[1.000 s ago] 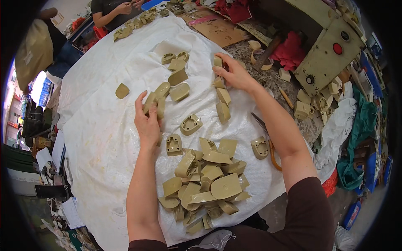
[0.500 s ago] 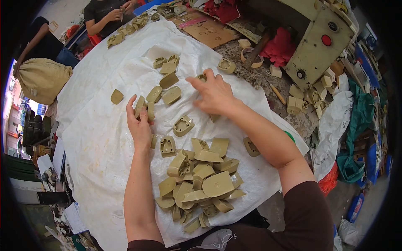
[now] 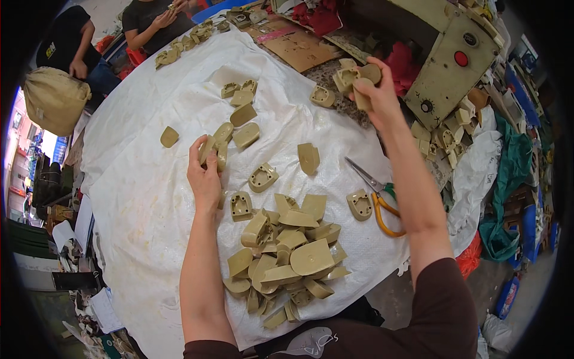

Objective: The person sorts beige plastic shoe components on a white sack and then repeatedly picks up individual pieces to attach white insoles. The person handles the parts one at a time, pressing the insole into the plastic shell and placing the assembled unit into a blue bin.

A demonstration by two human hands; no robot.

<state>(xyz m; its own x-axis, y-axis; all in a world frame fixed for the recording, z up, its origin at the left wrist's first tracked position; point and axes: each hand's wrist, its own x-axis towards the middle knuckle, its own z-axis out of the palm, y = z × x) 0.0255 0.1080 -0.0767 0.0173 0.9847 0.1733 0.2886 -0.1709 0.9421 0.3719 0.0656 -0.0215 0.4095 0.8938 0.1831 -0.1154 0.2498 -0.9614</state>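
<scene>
Olive moulded pieces (image 3: 311, 257) lie heaped on the white sheet (image 3: 143, 251) near the person's body; the right hand (image 3: 383, 90) clasps several more near the sheet's far right edge, and the left hand (image 3: 203, 176) has thumb and fingers around a couple. They look light, stiff and sturdy, perhaps slippery where glossy; the curved side walls seem the best hold.

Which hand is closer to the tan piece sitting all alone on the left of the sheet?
Left. The left hand is just right of the lone piece and a bit nearer the body; the right hand is much farther right, holding tan pieces.
</scene>
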